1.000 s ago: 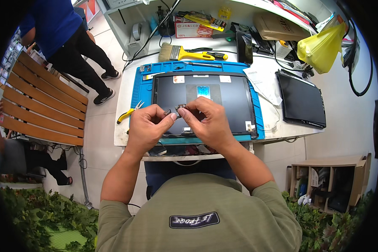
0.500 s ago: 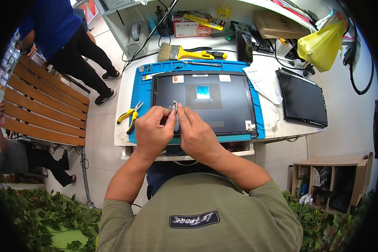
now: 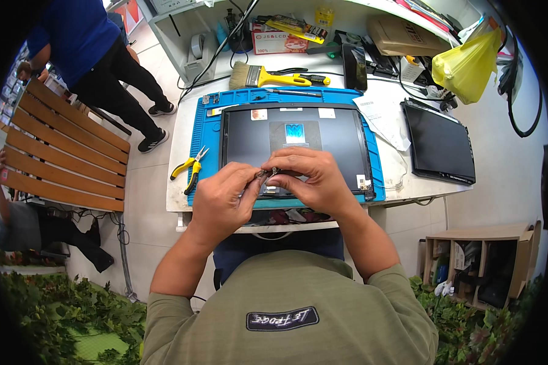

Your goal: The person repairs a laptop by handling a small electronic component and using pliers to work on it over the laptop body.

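- At the near edge of the dark laptop panel (image 3: 298, 137), both hands meet over a small metal part (image 3: 268, 173); too small to tell what kind.
- Left hand (image 3: 225, 198): thumb + forefinger pinched on the part from the left, other fingers curled under.
- Right hand (image 3: 313, 179): fingertips pressed together on the same part from the right, knuckles arched over the panel's lower edge.
- Panel lies flat on a blue work mat (image 3: 210, 131), w/ pale stickers and a blue square label on its back.
- Left of the mat, on the white table (image 3: 179, 201): yellow-handled pliers (image 3: 189, 170), well apart from the hands.
- Behind the mat: yellow-handled brush (image 3: 268, 77), a black phone (image 3: 354, 61) standing nearby.
- Right side: sheet of paper (image 3: 383, 115), then a second dark screen (image 3: 438, 143) near the table edge; yellow plastic bag (image 3: 466, 64) beyond it.
- Far left: wooden slat bench (image 3: 61, 152); another person in blue top, black trousers (image 3: 91, 55) stands by the table corner.
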`<state>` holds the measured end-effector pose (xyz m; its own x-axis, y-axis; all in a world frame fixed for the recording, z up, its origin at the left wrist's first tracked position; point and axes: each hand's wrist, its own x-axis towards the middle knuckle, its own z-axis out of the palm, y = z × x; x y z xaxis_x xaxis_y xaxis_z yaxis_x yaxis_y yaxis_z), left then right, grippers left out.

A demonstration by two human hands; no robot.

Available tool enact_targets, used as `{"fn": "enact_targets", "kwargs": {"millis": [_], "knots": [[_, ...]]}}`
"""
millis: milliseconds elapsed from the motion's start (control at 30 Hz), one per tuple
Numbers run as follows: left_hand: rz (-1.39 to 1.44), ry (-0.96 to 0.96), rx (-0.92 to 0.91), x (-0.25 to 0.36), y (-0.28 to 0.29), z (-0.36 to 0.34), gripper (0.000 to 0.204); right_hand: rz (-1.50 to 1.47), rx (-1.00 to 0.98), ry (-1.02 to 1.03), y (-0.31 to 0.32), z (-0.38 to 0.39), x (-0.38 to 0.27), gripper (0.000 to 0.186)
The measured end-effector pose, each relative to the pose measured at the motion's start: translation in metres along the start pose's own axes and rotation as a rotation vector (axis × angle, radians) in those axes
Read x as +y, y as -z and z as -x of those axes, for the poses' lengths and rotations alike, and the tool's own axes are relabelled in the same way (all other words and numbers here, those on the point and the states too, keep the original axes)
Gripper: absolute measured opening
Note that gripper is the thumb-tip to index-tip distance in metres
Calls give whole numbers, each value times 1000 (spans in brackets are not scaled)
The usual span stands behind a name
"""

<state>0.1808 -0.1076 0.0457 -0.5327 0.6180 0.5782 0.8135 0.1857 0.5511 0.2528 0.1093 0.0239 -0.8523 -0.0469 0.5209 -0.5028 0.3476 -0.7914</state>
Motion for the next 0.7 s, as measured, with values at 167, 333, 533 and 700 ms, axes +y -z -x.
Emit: {"fn": "enact_targets", "kwargs": {"millis": [167, 333, 533, 700], "knots": [[-30, -24, 45, 2, -7, 3, 16, -116, 79, -111, -5, 6, 2, 35], [-46, 21, 125, -4, -8, -2, 17, -292, 226, -172, -22, 2, -10, 40], [-65, -61, 168, -5, -11, -6, 23, -294, 264, -146, -29, 9, 4, 43], [19, -123, 143, -11, -14, -5, 22, -283, 259, -136, -27, 9, 3, 40]]}}
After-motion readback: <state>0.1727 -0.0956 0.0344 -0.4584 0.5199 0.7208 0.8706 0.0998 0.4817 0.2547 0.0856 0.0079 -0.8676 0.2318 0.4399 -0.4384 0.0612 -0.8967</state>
